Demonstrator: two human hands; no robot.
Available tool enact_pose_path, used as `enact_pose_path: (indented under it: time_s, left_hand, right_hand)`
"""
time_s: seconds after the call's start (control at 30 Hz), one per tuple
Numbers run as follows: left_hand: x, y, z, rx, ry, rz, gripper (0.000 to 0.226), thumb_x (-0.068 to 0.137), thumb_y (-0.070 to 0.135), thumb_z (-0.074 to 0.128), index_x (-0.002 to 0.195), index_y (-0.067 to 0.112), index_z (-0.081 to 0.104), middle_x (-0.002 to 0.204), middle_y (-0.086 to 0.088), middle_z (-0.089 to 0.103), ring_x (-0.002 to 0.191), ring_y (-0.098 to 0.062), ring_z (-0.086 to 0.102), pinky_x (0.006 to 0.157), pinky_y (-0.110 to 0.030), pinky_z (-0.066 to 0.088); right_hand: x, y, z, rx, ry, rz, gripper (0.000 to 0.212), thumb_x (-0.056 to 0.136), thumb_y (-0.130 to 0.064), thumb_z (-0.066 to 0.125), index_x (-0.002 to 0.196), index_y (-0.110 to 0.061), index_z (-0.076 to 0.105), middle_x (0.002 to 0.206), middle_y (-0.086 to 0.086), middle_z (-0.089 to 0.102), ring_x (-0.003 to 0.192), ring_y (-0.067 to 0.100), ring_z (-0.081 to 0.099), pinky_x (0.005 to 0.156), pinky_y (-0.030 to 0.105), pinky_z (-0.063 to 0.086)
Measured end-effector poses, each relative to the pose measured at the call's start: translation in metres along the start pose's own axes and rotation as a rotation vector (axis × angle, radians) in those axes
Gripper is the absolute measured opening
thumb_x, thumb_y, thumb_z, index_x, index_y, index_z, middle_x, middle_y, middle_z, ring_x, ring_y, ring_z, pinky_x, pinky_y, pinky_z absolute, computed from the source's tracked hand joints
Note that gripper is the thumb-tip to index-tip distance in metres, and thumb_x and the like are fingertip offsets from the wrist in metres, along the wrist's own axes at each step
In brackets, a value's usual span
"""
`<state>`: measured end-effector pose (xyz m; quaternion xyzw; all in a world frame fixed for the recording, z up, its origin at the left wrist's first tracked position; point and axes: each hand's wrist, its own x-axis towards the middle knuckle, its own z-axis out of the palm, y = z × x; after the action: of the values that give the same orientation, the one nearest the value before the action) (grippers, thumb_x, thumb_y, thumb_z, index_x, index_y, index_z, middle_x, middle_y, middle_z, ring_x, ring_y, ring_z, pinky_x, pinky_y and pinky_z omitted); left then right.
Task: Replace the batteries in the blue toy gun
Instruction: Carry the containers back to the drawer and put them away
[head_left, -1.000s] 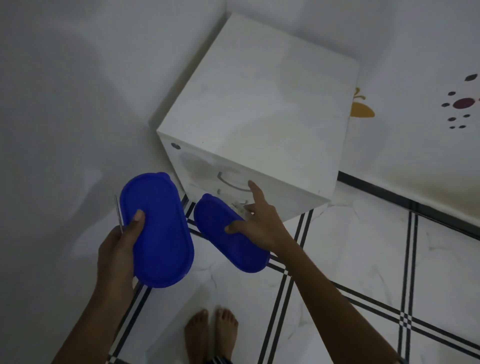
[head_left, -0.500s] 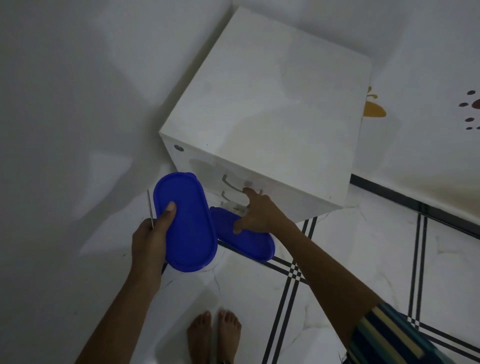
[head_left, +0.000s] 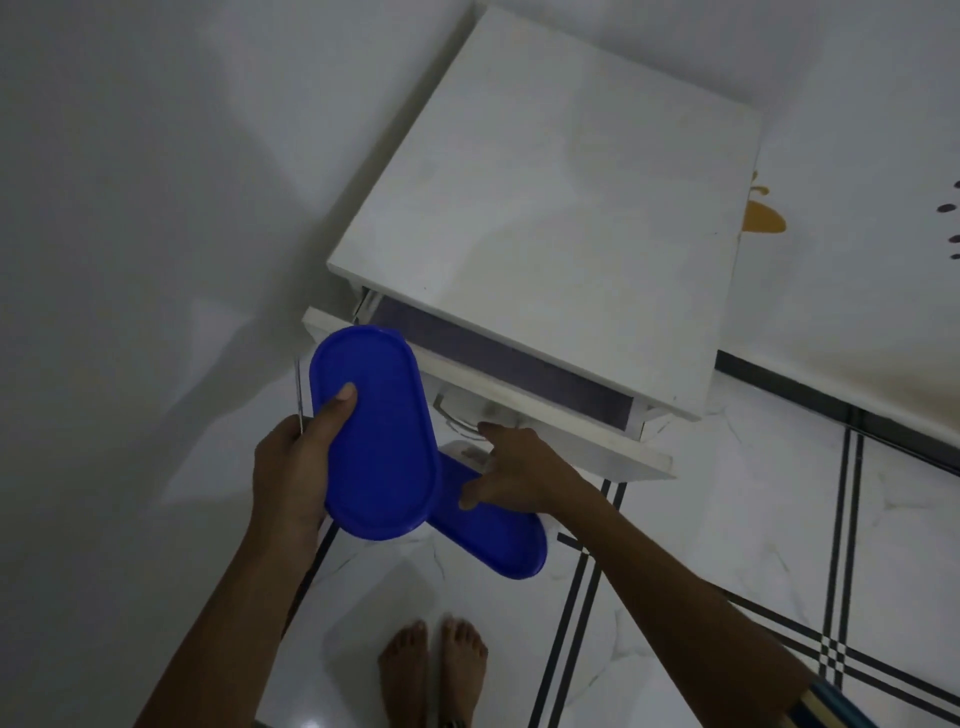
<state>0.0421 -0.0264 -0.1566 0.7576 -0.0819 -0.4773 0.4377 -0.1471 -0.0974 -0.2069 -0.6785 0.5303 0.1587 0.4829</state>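
Note:
No blue toy gun or batteries show in the head view. My left hand (head_left: 288, 467) grips a blue oval lidded box (head_left: 374, 431), thumb on its lid, together with a thin metal rod (head_left: 297, 384) that sticks up beside the box. My right hand (head_left: 519, 478) pins a second blue oval box (head_left: 493, 538) under its thumb, lower and partly behind the first. Its fingers reach up to the handle (head_left: 457, 415) on the front of a white cabinet's top drawer (head_left: 561, 431). The drawer stands partly pulled out, with a dark gap (head_left: 498, 358) showing inside.
The white cabinet (head_left: 561, 208) stands in a corner against pale walls. The right wall carries a yellow decal (head_left: 761, 218). White floor tiles with black lines lie below, and my bare feet (head_left: 431, 670) stand close to the drawer front.
The top drawer has slid out towards me under my right hand's fingers. My left hand with its blue box has risen closer to the cabinet, now overlapping the second box.

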Motion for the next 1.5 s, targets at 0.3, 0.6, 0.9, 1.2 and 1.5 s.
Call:
enact_pose_path:
  time_s: [0.3,0.6,0.9,1.2,1.5]
  left_hand:
    - [-0.027,0.017,-0.039,-0.017,-0.113,0.022,0.066,0.064,0.053,0.077,0.111,0.008,0.065,0.102,-0.005,0.073,0.097,-0.03,0.068,0.088,-0.052,0.053]
    - [-0.02,0.041,-0.021,-0.057,-0.154,0.006,0.037,0.075,0.051,0.07,0.104,0.028,0.068,0.105,0.002,0.073,0.099,-0.025,0.068,0.088,-0.046,0.054]
    - [-0.004,0.034,0.002,0.132,-0.324,-0.057,0.035,0.081,0.042,0.066,0.107,0.02,0.064,0.101,-0.006,0.072,0.075,-0.022,0.07,0.055,-0.027,0.051]
    - [0.02,0.026,0.029,0.332,-0.326,-0.047,0.038,0.081,0.046,0.066,0.101,0.014,0.065,0.096,-0.01,0.071,0.083,-0.028,0.066,0.053,-0.026,0.047]
    - [0.044,0.0,0.063,0.431,-0.453,0.005,0.052,0.082,0.057,0.062,0.107,0.011,0.065,0.102,-0.015,0.072,0.096,-0.038,0.068,0.092,-0.059,0.05]
  right_hand:
    - [-0.058,-0.03,-0.001,-0.015,-0.071,-0.137,0.055,0.086,-0.035,0.068,0.135,-0.017,0.051,0.126,0.006,0.062,0.105,0.021,0.063,0.089,0.033,0.054]
    - [-0.085,0.0,-0.058,0.761,-0.056,-0.154,0.032,0.088,-0.02,0.066,0.12,-0.018,0.065,0.109,0.009,0.072,0.094,0.029,0.071,0.073,0.037,0.059]
    - [-0.072,0.02,-0.049,1.288,-0.076,0.172,0.041,0.085,-0.025,0.066,0.122,-0.008,0.06,0.099,0.01,0.072,0.082,0.022,0.07,0.058,0.027,0.058]
    - [-0.067,0.031,-0.018,1.49,0.106,0.273,0.032,0.09,-0.021,0.065,0.119,-0.011,0.056,0.108,0.012,0.069,0.098,0.028,0.067,0.066,0.032,0.059]
    - [-0.042,0.036,-0.003,1.312,0.532,0.248,0.018,0.104,-0.024,0.042,0.114,-0.015,0.054,0.109,0.004,0.061,0.099,0.024,0.06,0.091,0.044,0.053]
